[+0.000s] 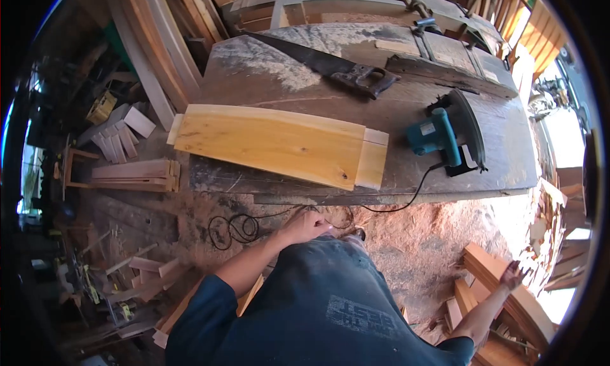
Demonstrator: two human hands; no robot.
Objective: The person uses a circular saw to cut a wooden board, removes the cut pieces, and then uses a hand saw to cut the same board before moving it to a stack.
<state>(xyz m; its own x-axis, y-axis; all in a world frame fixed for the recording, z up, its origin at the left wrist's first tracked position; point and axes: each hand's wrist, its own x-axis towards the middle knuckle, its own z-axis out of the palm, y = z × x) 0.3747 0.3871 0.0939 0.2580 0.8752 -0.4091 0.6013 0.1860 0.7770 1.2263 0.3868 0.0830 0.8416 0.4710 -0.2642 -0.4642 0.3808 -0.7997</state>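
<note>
Pinkish sawdust and shavings cover the floor [413, 232] beneath a broad wooden workbench [254, 86], its scuffed top streaked with pale dust. A person in a dark, dust-smudged shirt [305, 296] with faded block lettering stands at its near edge. One smooth yellow board [267, 143], knotted and long, lies flat on the bench, a paler stepped tongue at each end. Thick orange-brown timbers [484, 265] are stacked at lower right. Behind the board rests one handsaw [330, 67], its blade tapering and its handle worn; to the right sits one teal circular saw [441, 137]. The left hand [305, 225] is curled before the waist; whether it grips anything cannot be told. The right hand [513, 275] reaches out beside the timbers, fingers loosely apart. One thin black cord [406, 204] trails from the power tool over the bench edge.
</note>
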